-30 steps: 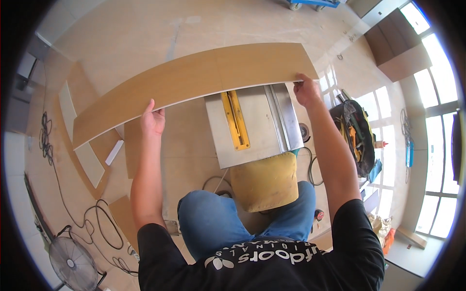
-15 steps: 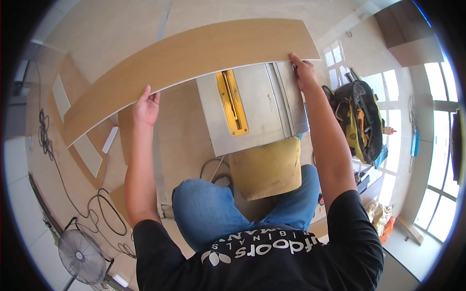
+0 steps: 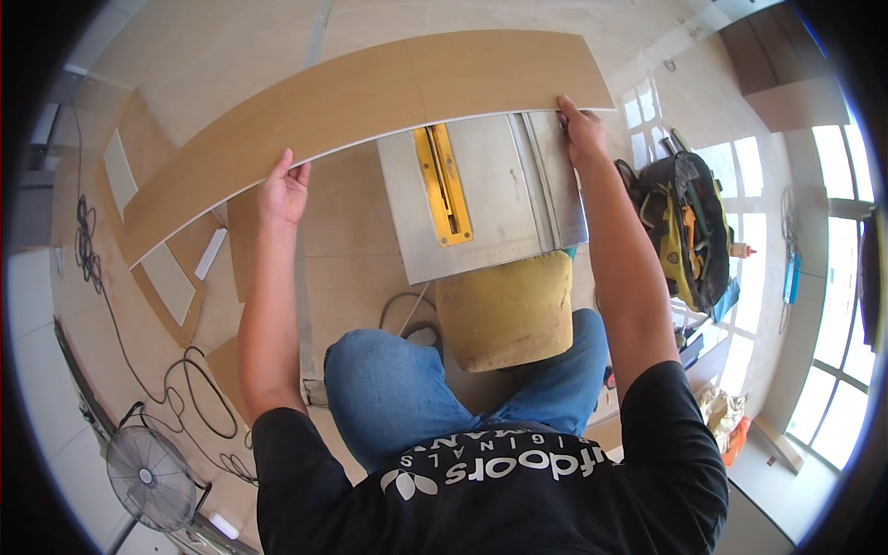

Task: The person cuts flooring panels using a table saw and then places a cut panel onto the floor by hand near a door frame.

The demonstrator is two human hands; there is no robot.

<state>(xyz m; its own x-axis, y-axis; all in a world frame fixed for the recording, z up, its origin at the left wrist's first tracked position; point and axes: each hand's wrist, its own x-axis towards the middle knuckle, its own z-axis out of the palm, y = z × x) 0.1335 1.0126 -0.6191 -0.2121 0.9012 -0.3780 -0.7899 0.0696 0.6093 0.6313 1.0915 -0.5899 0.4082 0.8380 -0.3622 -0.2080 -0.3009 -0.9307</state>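
Change: since the earlier frame the board (image 3: 370, 102) has slid farther across the saw (image 3: 481, 190), and both hands have gone with it.
Board: long, tan, flat; its right part lies over the far edge of the saw's tabletop, its left part hangs out over the floor (image 3: 213, 55).
Left hand (image 3: 285, 190): closed on the board's near edge, thumb on top, left of the saw.
Right hand (image 3: 583, 129): fingers pressed on the board's near right corner, above the saw's right side.
Saw: grey metal top with a yellow insert (image 3: 444, 185) running near to far.
Near: yellow cushion (image 3: 504, 310) just in front of the saw, touching the person's jeans.
Right: tool bag (image 3: 689, 227) beside the right forearm.
Left: cables (image 3: 185, 388) and a fan (image 3: 148, 476) on the floor.
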